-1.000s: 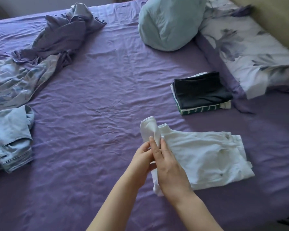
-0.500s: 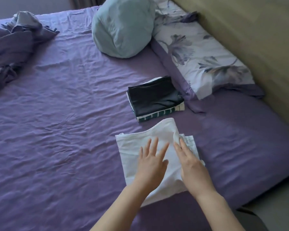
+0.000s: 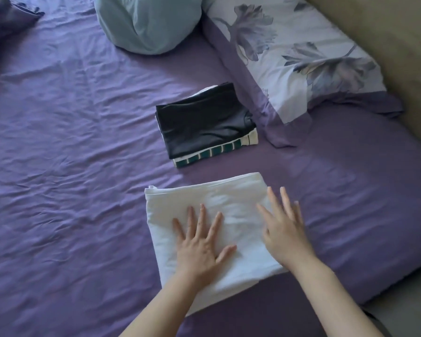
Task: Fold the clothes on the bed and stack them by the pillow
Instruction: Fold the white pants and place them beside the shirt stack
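Note:
A folded white garment [image 3: 212, 198] lies flat on the purple bed sheet [image 3: 71, 166] near the front edge. My left hand [image 3: 202, 242] rests palm down on its left half, fingers spread. My right hand [image 3: 284, 229] lies flat over its right edge, fingers apart, blurred by motion. Just beyond the garment sits a small stack of folded clothes [image 3: 204, 122], a black piece on top of a green-and-white striped one. The stack lies beside the floral pillow [image 3: 297, 52] at the upper right.
A round light-blue cushion [image 3: 146, 23] sits at the top centre. A crumpled purple-grey garment [image 3: 7, 15] shows at the top left corner. A beige headboard [image 3: 387, 45] runs along the right. The bed's near corner and floor [image 3: 404, 300] are at the lower right.
The white garment's loose end has been folded over into a flat rectangle. Both hands went from pinching the fabric to lying flat on it. My view swung right, toward the pillow.

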### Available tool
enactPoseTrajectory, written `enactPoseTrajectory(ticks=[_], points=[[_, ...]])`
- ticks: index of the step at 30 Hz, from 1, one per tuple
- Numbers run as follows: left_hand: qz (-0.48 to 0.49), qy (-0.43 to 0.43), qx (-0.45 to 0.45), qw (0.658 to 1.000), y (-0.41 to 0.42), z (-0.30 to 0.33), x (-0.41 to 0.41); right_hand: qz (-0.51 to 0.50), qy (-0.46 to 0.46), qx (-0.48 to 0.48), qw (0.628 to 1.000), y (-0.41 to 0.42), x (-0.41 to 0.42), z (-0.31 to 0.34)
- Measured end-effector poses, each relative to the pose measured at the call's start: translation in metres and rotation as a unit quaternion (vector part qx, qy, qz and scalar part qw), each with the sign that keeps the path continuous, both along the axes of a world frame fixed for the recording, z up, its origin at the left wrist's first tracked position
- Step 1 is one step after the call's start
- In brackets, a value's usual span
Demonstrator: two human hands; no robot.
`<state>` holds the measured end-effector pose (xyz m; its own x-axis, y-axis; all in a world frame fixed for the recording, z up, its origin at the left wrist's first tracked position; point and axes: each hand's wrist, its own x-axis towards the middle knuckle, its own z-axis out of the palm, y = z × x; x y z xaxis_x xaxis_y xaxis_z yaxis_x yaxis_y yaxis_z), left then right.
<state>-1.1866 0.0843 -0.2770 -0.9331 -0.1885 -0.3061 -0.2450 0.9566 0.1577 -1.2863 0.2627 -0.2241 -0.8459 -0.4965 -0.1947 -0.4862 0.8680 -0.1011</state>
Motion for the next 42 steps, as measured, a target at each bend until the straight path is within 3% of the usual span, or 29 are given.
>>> enactPoseTrajectory(ticks=[5, 13, 15, 18, 23, 28, 33, 38, 42], points=[[-0.002, 0.016, -0.006, 1.0, 0.002, -0.012, 0.001, 0.124, 0.02, 0.029, 0.992, -0.01, 0.002, -0.04], [0.001, -0.009, -0.014, 1.0, -0.001, -0.02, -0.006, 0.107, -0.025, -0.017, 0.994, -0.007, -0.008, -0.067], [0.007, -0.012, -0.01, 1.0, -0.008, -0.011, 0.001, 0.051, -0.045, -0.063, 0.996, 0.002, -0.008, -0.065], [0.117, -0.038, -0.01, 0.992, -0.029, -0.004, 0.019, -0.058, -0.082, -0.099, 0.99, 0.012, -0.012, -0.056], [0.256, -0.075, 0.061, 0.962, -0.039, 0.012, 0.037, -0.085, -0.101, -0.051, 0.99, 0.0, -0.012, -0.045], [0.324, 0.018, 0.115, 0.939, -0.022, 0.035, 0.021, -0.104, -0.104, -0.112, 0.983, -0.003, -0.015, -0.043], [0.414, 0.135, 0.157, 0.887, -0.028, 0.039, 0.013, -0.133, -0.126, -0.26, 0.948, -0.001, -0.02, -0.031], [0.392, 0.232, 0.201, 0.867, -0.016, 0.05, -0.012, -0.114, -0.05, -0.289, 0.949, 0.014, -0.058, -0.001], [0.361, 0.235, 0.24, 0.87, 0.003, 0.053, -0.047, -0.113, -0.012, -0.267, 0.957, 0.032, -0.098, 0.014]])
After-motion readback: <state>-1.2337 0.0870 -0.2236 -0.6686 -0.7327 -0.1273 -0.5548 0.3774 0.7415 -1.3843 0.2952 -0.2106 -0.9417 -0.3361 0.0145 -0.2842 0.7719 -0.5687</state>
